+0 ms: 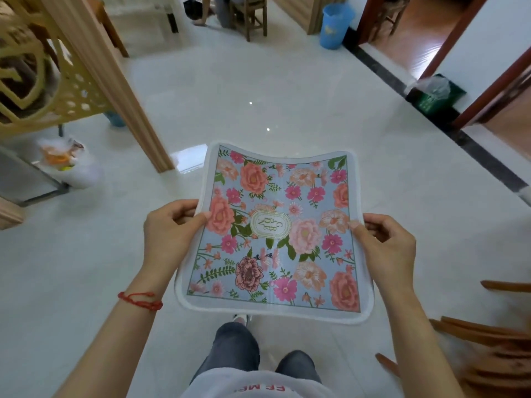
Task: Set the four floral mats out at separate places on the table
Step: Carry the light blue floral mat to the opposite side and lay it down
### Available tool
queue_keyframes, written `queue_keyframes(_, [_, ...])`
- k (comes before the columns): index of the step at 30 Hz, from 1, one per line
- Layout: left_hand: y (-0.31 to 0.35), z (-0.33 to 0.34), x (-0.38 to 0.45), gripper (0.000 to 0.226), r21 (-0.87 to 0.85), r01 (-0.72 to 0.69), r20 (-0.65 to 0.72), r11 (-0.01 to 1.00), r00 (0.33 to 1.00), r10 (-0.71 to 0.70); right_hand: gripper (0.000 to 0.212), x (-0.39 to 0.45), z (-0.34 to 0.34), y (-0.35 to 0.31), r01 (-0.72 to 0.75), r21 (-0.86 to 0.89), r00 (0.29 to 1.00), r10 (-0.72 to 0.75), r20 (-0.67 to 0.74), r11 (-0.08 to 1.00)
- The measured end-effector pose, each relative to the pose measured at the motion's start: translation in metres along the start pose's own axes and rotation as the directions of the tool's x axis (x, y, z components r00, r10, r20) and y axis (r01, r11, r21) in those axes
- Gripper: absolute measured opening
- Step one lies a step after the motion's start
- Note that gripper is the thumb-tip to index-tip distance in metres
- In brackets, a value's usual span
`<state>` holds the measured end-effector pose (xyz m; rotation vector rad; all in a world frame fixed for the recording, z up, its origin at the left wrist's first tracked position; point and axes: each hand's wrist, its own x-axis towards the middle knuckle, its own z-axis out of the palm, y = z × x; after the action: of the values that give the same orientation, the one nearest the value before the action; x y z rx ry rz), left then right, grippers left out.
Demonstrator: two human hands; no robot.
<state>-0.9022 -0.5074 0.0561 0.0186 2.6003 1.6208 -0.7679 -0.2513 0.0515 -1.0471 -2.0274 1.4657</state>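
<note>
Left hand, right hand pinch floral mat edges above glossy white tiled floor.

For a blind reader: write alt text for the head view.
A person's left hand and right hand pinch opposite edges of a floral mat, held flat above a glossy white tiled floor. A blue bin and wooden chair stand far ahead.

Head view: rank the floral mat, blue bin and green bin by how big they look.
1. floral mat, largest, though it is nearest the camera
2. blue bin and green bin, look alike, so not ranked
</note>
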Motion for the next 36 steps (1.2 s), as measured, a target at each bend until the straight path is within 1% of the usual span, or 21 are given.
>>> queue_keyframes(8, [0.032, 0.055, 0.118, 0.02, 0.003, -0.045, 0.178, 0.999, 0.983, 0.044, 0.011, 0.077, 0.029, -0.007, -0.069, 0.01, 0.979, 0.069, -0.191, 0.998])
queue_keyframes(12, [0.057, 0.09, 0.163, 0.021, 0.018, -0.092, 0.297, 0.996, 0.951, 0.082, 0.012, 0.102, 0.028, -0.008, -0.086, 0.027, 0.948, 0.09, -0.306, 0.996])
queue_keyframes(17, [0.08, 0.145, 0.191, 0.022, 0.017, -0.123, 0.418, 0.992, 0.903, 0.105, 0.014, 0.12, 0.008, 0.002, -0.14, 0.042, 0.894, 0.145, -0.425, 0.989])
queue_keyframes(23, [0.109, 0.226, 0.2, 0.016, 0.02, -0.199, 0.556, 0.98, 0.816, 0.155, 0.012, 0.142, -0.033, 0.023, -0.204, 0.079, 0.82, 0.215, -0.53, 0.976])
queue_keyframes(30, [0.16, 0.352, 0.194, 0.014, -0.006, -0.267, 0.692, 0.964, 0.695, 0.197, 0.011, 0.186, -0.104, 0.047, -0.256, 0.111, 0.707, 0.265, -0.656, 0.96])
queue_keyframes(33, [0.186, 0.4, 0.188, 0.013, -0.032, -0.295, 0.727, 0.955, 0.648, 0.225, 0.014, 0.207, -0.137, 0.056, -0.307, 0.142, 0.658, 0.318, -0.682, 0.941])
queue_keyframes(36, [0.209, 0.441, 0.183, 0.013, -0.065, -0.31, 0.755, 0.949, 0.606, 0.25, 0.015, 0.229, -0.167, 0.064, -0.314, 0.165, 0.614, 0.333, -0.715, 0.935])
